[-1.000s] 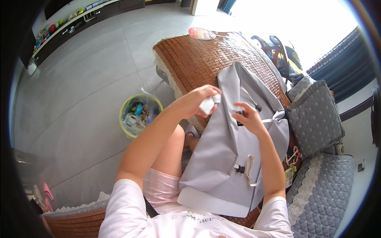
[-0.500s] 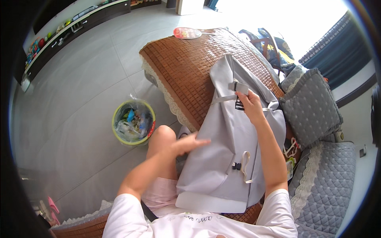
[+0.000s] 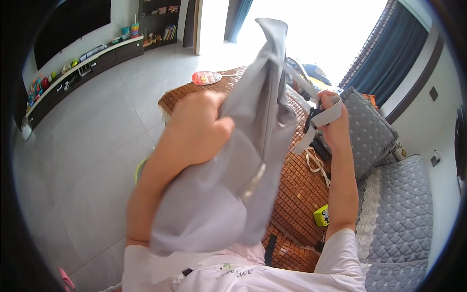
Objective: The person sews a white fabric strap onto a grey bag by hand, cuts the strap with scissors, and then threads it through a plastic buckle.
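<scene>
A large grey fabric bag (image 3: 228,180) is lifted in front of me, tall and partly smeared by motion. Its pointed top stands far up toward the window. My left hand (image 3: 199,126) is closed at the bag's left edge, its fingertips hidden from me. My right hand (image 3: 335,119) grips a pale grey strap (image 3: 328,113) with a dark buckle (image 3: 311,119); the strap stretches from there to the upper part of the bag. A blurred light strap (image 3: 253,184) lies along the bag's front.
Beneath is a seat with a brown woven mat (image 3: 296,199), holding a white cord (image 3: 317,165) and a small yellow-green box (image 3: 321,215). A red and white hand fan (image 3: 206,78) lies at its far end. Grey cushions (image 3: 367,136) stand right. A bin's rim (image 3: 140,170) shows left.
The bag has come up off my lap and the mat, uncovering the cord and box. My left hand has moved up to its edge. My right hand has shifted right, pulling the strap out sideways.
</scene>
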